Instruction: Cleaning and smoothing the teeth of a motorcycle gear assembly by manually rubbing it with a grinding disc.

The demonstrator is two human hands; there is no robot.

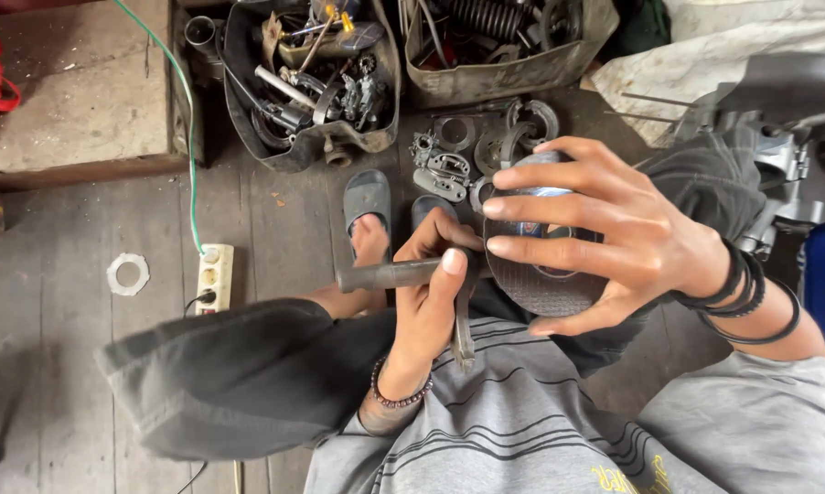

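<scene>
As the person is sitting over a wooden floor (pixel 56 274), the left hand (pixel 426 302), at the centre of the frame, is wrapping closed around a grey metal bar (pixel 385 273), with the thumb pressing along its top and the wrist, wearing a bead bracelet (pixel 396 395), bending upward from the lap. The bar is lying level, its free end pointing toward the left of the frame. A thin flat tool (pixel 463 334) is hanging downward beneath this hand; whether the hand is gripping it cannot be told. The right hand (pixel 605 238), right of centre, is spreading its fingers wide across the face of a dark round disc (pixel 545 288), the fingertips pointing left and the thumb hooking under the lower edge, so that the disc is being clasped just beside the end of the bar. Black bands (pixel 751 297) are circling the right wrist.

At top centre, a dark tub (pixel 248 110) is holding a jumble of metal parts, rods and gears. To its right, a grimy tray (pixel 495 82) is holding springs and more parts. Loose gears and rings (pixel 467 151) are lying on the floor below the tray. A white power strip (pixel 214 277) is lying at left of centre, with a pale ring (pixel 127 273) further left.
</scene>
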